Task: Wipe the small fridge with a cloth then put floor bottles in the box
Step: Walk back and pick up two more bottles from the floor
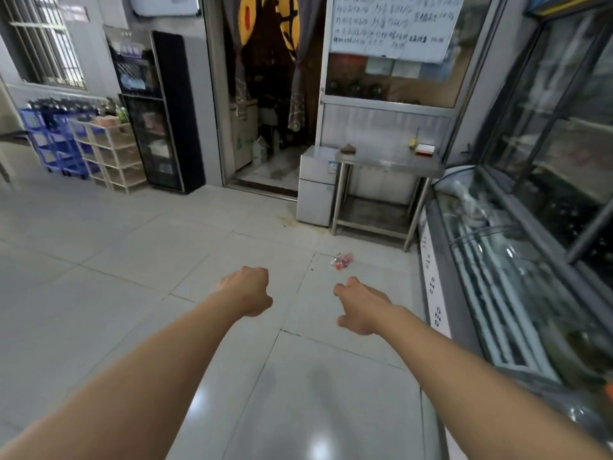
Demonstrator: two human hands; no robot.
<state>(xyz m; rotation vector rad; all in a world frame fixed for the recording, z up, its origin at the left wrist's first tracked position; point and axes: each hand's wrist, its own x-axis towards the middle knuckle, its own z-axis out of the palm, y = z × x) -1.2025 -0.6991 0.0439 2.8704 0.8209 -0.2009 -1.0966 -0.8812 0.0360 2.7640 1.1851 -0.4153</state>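
A small white fridge (pixel 315 189) stands against the far wall, left of a steel table (pixel 388 164). A brownish cloth (pixel 348 148) lies on the table's left end by the fridge top. Pink bottles (pixel 343 260) lie on the floor tiles ahead of me. My left hand (pixel 247 290) hangs in front of me with its fingers curled into a fist, holding nothing. My right hand (pixel 360 305) is beside it, fingers loosely curled and empty. Both hands are well short of the bottles and the fridge.
A glass-topped chest freezer (pixel 497 270) and tall display cases run along the right. A doorway with curtains (pixel 268 94) opens left of the fridge. A black drinks cooler (pixel 156 107), beige shelves (pixel 109 154) and blue crates (pixel 53 141) line the left wall.
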